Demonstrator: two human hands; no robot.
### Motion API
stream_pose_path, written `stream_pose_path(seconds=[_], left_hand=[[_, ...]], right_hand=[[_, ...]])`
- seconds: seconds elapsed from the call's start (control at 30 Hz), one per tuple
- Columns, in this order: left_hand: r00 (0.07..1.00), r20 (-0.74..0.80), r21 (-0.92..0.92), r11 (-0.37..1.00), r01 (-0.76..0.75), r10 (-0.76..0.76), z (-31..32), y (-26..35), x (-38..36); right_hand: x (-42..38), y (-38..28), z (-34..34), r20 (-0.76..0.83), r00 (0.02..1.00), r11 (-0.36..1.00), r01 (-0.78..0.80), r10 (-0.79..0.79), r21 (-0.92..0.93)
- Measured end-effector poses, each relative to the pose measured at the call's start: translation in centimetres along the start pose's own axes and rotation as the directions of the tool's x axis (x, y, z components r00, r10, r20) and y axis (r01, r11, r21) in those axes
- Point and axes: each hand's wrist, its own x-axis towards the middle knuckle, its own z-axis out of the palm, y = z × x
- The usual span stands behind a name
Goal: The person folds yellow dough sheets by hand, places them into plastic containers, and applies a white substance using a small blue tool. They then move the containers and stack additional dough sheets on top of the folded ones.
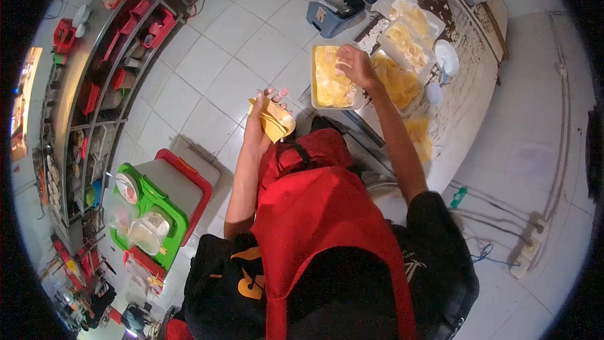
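Observation:
Yellow sheets, folded or stacked, with a pale patch on top lie in my left hand, whose fingers curl around them. My right hand is over a rectangular clear container filled with a yellow, pale-dusted food. Its fingers are bent down onto the upper right part of that food; whether they pinch any of it is too small to tell. The container stands at the near left edge of the worn white table.
More trays of yellow food and a white lid are on the table. A blue-grey bin stands open beyond it. At left are a green tray with plastic tubs and metal shelves with red baskets.

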Motion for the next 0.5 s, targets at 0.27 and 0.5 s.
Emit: stream_pose_path(seconds=[0.27,0.5], left_hand=[[0.98,0.196,-0.495,0.861,0.12,-0.024,1.9,0.7,0.1],[0.97,0.243,-0.381,0.921,0.08,0.016,2.2,0.9,0.6]], right_hand=[[4.1,5.1,2.1,0.181,0.983,0.995,-0.055,0.04,0.082],[1.5,3.6,3.7,-0.195,0.968,0.981,0.133,-0.16,-0.144]])
